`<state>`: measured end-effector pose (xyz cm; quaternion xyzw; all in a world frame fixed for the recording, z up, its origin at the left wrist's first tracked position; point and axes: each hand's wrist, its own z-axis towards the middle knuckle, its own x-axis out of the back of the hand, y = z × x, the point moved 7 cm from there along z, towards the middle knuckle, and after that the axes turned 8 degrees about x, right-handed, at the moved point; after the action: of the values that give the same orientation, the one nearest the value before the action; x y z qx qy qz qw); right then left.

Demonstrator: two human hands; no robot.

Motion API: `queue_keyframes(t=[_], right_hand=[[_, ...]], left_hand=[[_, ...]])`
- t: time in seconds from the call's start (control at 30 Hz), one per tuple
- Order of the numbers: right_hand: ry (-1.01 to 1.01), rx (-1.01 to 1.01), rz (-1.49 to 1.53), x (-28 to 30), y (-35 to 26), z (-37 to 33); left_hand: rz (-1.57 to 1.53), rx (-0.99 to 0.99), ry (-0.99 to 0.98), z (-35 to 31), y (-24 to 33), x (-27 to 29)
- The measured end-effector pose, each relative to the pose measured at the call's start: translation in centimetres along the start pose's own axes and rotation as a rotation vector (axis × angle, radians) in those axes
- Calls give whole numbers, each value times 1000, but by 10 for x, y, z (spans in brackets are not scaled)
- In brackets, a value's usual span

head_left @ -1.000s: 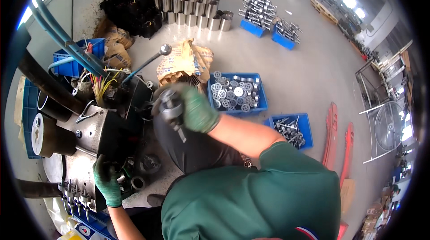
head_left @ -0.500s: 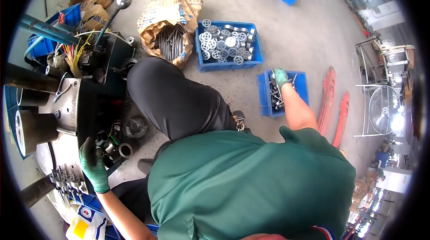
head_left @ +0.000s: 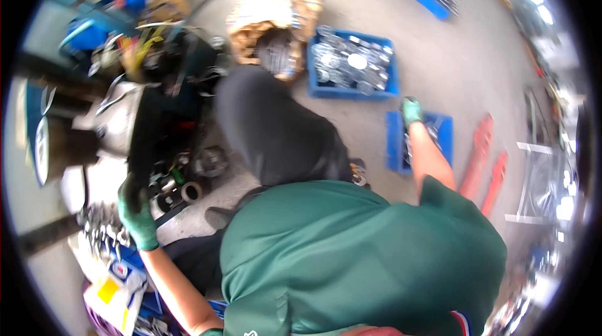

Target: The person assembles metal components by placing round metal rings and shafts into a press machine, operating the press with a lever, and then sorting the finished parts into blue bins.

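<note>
Green-gloved right hand [head_left: 411, 111]: 2 o'clock, at blue bin [head_left: 446, 148], grip unclear
Metal parts [head_left: 433, 129]: inside it, 3 o'clock
Left hand [head_left: 137, 212]: 8 o'clock, beside machine [head_left: 121, 116], grip unclear
White bag [head_left: 118, 304]: 8 o'clock, yellow-patched, print illegible

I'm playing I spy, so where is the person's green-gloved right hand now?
In the head view, the right hand is right of centre, at the far edge of the blue bin beside the red bars.
</note>
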<state>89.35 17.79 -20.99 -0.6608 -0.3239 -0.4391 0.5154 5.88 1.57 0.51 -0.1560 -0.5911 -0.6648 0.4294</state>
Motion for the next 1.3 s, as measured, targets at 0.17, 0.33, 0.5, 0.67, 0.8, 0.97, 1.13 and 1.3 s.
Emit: queue_keyframes(t=[0.17, 0.33, 0.5, 0.67, 0.8, 0.97, 1.13, 1.3], right_hand=[[-7, 538, 361, 21, -227, 39], [-5, 1334, 384, 104, -500, -57], [-296, 1949, 296, 71, -671, -153], [-423, 2028, 331, -22, -758, -161], [-448, 1884, 585, -78, -790, -155], [-273, 1899, 444, -106, -819, -168], [-117, 1925, 134, -156, -847, -169], [-54, 1992, 5, -171, -861, -179]], left_hand=[[-84, 274, 347, -6, -21, 47], [-508, 231, 803, -28, -70, 98], [-832, 481, 1156, -68, -81, 137], [-1391, 612, 1347, -99, -163, 131], [-1676, 619, 1236, -77, -165, 118], [-1833, 653, 1147, -51, -155, 117], [-1931, 674, 976, -36, -157, 116], [-2029, 599, 893, -30, -143, 123]])
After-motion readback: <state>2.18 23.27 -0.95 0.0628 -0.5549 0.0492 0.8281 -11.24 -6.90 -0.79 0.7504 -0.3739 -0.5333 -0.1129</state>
